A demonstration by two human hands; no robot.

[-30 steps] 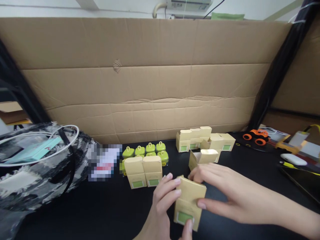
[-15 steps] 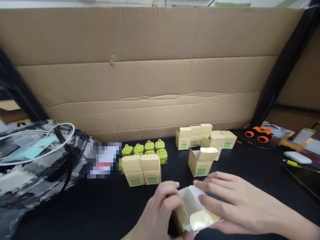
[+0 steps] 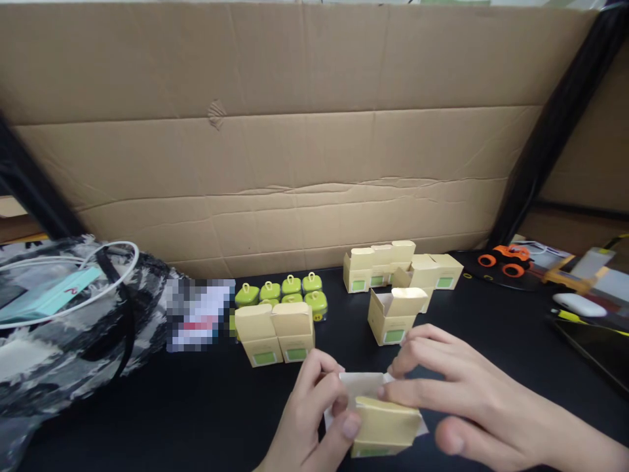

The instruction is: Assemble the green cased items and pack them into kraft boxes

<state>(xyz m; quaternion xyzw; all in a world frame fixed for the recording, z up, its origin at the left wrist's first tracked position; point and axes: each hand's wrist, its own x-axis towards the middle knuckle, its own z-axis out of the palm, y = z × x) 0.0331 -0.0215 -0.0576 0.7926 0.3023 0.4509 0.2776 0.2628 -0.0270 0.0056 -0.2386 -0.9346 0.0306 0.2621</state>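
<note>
A small cream cardboard box [image 3: 386, 426] with a white inside and a raised top flap stands tilted at the front of the black table. My left hand [image 3: 314, 419] grips its left side, thumb on the front flap and fingers at the side. At the box's right rim, my right hand [image 3: 457, 393] has fingertips touching the opening, while its thumb stays apart from the carton. Just behind is another cream box [image 3: 393, 324] with its lid up. Two more cream boxes [image 3: 275, 334] stand side by side to the left.
Several green lidded containers [image 3: 314, 301] with loops sit behind the pair of boxes. More cream boxes [image 3: 378, 269] are grouped at the back right. An orange toy truck [image 3: 506, 260] is far right. A patterned bag [image 3: 73, 341] lies left; a cardboard wall [image 3: 295, 151] closes the back.
The box in my hands has turned so its front flap faces me more upright. My right thumb has come away from beneath it, and the right fingers have shifted along the rim.
</note>
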